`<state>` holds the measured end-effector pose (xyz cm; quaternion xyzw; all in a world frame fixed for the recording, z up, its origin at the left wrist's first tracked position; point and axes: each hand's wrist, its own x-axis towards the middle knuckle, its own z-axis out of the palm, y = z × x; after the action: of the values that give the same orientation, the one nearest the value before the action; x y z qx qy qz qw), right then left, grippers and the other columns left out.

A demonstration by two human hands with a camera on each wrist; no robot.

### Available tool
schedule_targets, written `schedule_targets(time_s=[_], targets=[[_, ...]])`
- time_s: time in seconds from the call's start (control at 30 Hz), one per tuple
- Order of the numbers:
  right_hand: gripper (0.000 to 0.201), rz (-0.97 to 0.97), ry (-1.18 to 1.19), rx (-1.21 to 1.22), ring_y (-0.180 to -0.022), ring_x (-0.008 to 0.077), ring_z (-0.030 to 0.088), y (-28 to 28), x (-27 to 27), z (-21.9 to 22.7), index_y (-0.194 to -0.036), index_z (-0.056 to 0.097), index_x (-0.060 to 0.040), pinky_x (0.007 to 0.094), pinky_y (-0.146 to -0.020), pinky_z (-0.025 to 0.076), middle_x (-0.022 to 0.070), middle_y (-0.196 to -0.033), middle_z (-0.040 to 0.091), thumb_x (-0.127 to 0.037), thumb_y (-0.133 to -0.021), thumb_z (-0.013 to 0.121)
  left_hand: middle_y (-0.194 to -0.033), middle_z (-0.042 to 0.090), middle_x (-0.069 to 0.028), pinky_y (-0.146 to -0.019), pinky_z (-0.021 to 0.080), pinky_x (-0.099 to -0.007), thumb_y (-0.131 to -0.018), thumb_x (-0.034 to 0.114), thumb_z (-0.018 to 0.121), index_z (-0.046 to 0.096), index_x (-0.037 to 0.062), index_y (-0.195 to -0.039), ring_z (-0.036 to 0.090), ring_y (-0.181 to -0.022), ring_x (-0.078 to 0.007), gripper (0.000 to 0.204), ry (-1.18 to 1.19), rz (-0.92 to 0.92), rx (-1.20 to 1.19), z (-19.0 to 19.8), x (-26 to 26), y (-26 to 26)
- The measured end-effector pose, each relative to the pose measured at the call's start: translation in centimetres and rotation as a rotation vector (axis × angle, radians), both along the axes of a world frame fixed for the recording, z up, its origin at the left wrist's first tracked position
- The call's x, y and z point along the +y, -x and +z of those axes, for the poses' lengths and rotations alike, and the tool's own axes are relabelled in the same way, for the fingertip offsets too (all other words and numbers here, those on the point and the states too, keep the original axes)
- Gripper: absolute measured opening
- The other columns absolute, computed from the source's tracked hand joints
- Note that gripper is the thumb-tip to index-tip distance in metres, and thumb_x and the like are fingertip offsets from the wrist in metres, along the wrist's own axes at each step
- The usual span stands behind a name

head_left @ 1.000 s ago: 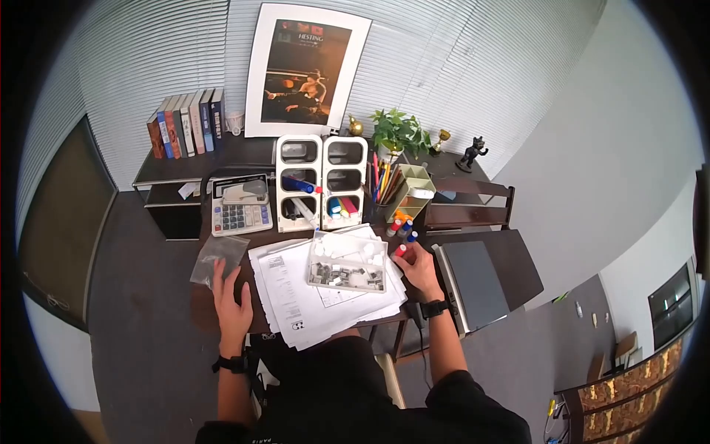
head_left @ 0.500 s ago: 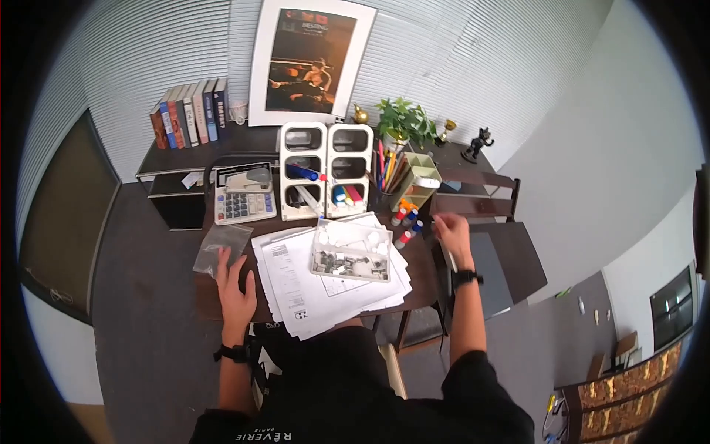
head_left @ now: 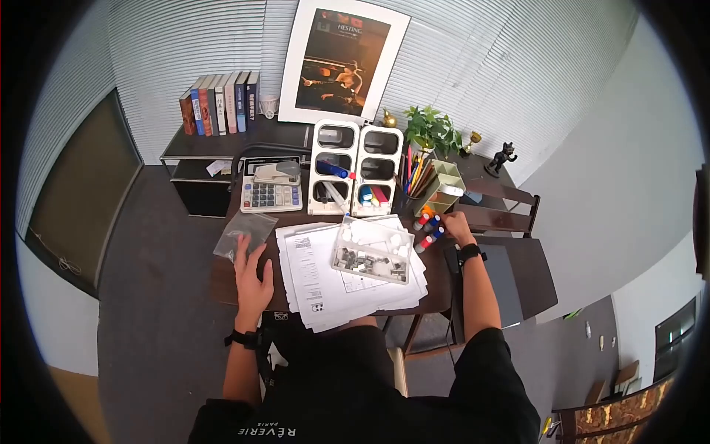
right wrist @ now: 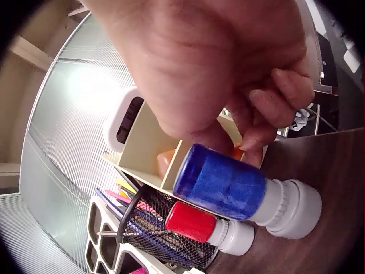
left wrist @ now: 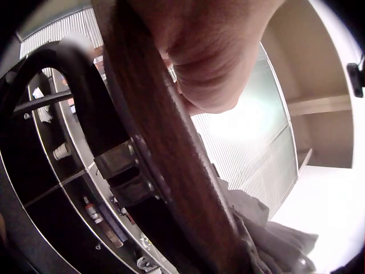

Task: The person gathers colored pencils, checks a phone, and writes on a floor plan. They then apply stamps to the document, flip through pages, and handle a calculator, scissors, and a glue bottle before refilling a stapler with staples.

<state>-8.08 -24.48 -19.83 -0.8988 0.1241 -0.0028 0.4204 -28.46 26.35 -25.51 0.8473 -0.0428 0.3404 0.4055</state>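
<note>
In the head view my left hand (head_left: 254,281) lies at the table's left edge, fingers relaxed, fingertips on a clear plastic bag (head_left: 244,235). The left wrist view shows this hand (left wrist: 211,63) over the dark wooden table edge (left wrist: 165,137). My right hand (head_left: 458,226) is beside several red and blue stamp-like cylinders with grey ends. Seen from the right wrist, its fingers (right wrist: 274,105) are curled behind a blue cylinder (right wrist: 222,181), near an orange object (right wrist: 237,152); I cannot tell whether they hold anything. A smaller red cylinder (right wrist: 191,221) stands beside the blue one.
A clear divided box (head_left: 373,250) of white and metallic pieces sits on papers (head_left: 318,288). Behind are a calculator (head_left: 271,194), white cubby organizers (head_left: 358,170), a mesh pen cup (right wrist: 137,228) and a beige holder (head_left: 447,177). A laptop (head_left: 503,281) lies at right.
My right hand has left the red cylinder at the front, swung out to the right, and come back in beside the blue cylinders. The left hand stays on the bag. The head view has shifted.
</note>
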Motion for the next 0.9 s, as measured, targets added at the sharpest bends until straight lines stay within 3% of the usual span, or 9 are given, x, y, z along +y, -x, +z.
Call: schedule_targets(time_s=[0.07, 0.23, 0.53, 0.7, 0.73, 0.8, 0.87, 0.9], targets=[[0.034, 0.03, -0.146, -0.077, -0.046, 0.0107, 0.045, -0.2, -0.3, -0.2, -0.07, 0.066, 0.0013, 0.0273, -0.042, 0.032, 0.0029, -0.06, 0.055, -0.027, -0.09, 0.07, -0.152, 0.041, -0.0207, -0.117, 0.028, -0.0499, -0.092, 0.005, 0.063, 0.063, 0.0018, -0.124, 0.03, -0.148, -0.0395, 0.033, -0.001, -0.004, 0.006, 0.1, -0.1, 0.0], [0.021, -0.13, -0.498, -0.073, -0.044, 0.0047, 0.034, 0.7, 1.2, 1.5, -0.082, 0.063, -0.0016, 0.0236, -0.041, 0.024, -0.003, -0.063, 0.048, -0.021, -0.089, 0.067, -0.151, 0.043, -0.0208, -0.117, 0.029, -0.0505, -0.092, 0.005, 0.063, 0.063, 0.0015, -0.124, 0.031, -0.147, -0.0395, 0.032, 0.016, 0.02, -0.002, 0.3, -0.1, 0.1], [0.022, -0.197, -0.816, -0.114, -0.047, 0.0044, 0.032, 4.0, 0.5, 2.7, -0.081, 0.06, -0.0055, 0.0223, -0.042, 0.022, -0.0039, -0.066, 0.046, -0.025, -0.09, 0.067, -0.15, 0.043, -0.0213, -0.117, 0.029, -0.0506, -0.091, 0.005, 0.063, 0.064, 0.0016, -0.123, 0.032, -0.147, -0.0396, 0.032, 0.003, 0.004, -0.018, 0.1, -0.2, -0.1], [0.025, -0.236, -0.774, -0.328, -0.049, 0.0055, 0.034, 11.0, 1.0, 4.4, -0.075, 0.056, -0.0062, 0.0221, -0.045, 0.024, -0.0022, -0.066, 0.047, -0.022, -0.093, 0.063, -0.149, 0.045, -0.0202, -0.116, 0.03, -0.0494, -0.091, 0.003, 0.063, 0.065, 0.0008, -0.12, 0.034, -0.146, -0.0384, 0.029, 0.022, 0.02, -0.048, 0.2, -0.2, 0.0], [0.027, -0.152, -0.747, -0.409, -0.05, 0.0056, 0.038, 12.9, 1.0, 4.3, -0.072, 0.057, -0.004, 0.022, -0.045, 0.027, -0.0019, -0.065, 0.049, -0.018, -0.094, 0.061, -0.149, 0.045, -0.0202, -0.116, 0.03, -0.0494, -0.091, 0.003, 0.063, 0.065, 0.0008, -0.12, 0.034, -0.146, -0.0384, 0.029, 0.015, 0.026, -0.039, 0.3, -0.2, 0.1], [0.025, -0.159, -0.501, -0.49, -0.054, 0.0052, 0.046, 16.8, 3.2, 4.8, -0.073, 0.062, -0.0014, 0.022, -0.047, 0.032, -0.0011, -0.066, 0.054, -0.012, -0.095, 0.061, -0.145, 0.049, -0.0192, -0.113, 0.034, -0.0482, -0.09, 0.001, 0.062, 0.066, -0.0004, -0.118, 0.04, -0.143, -0.0378, 0.028, -0.002, 0.045, -0.099, 0.6, -0.3, 0.3], [0.021, -0.117, -0.513, -0.551, -0.057, 0.005, 0.049, 19.3, 5.9, 3.2, -0.078, 0.064, -0.0008, 0.0216, -0.049, 0.034, -0.0007, -0.067, 0.056, -0.011, -0.096, 0.062, -0.128, 0.062, -0.0182, -0.104, 0.043, -0.0449, -0.087, -0.004, 0.062, 0.068, -0.0017, -0.111, 0.057, -0.124, -0.0379, 0.025, -0.091, 0.05, -0.214, 2.8, -1.7, 0.7], [0.018, -0.064, -0.504, -0.636, -0.059, 0.0048, 0.052, 20.2, 7.4, 2.2, -0.082, 0.067, -0.0003, 0.0212, -0.051, 0.037, -0.0002, -0.068, 0.059, -0.011, -0.096, 0.064, -0.121, 0.065, -0.0174, -0.1, 0.046, -0.0434, -0.085, -0.005, 0.062, 0.069, -0.0012, -0.108, 0.06, -0.116, -0.0367, 0.024, -0.071, -0.058, -0.192, 3.4, -2.5, 0.6]])
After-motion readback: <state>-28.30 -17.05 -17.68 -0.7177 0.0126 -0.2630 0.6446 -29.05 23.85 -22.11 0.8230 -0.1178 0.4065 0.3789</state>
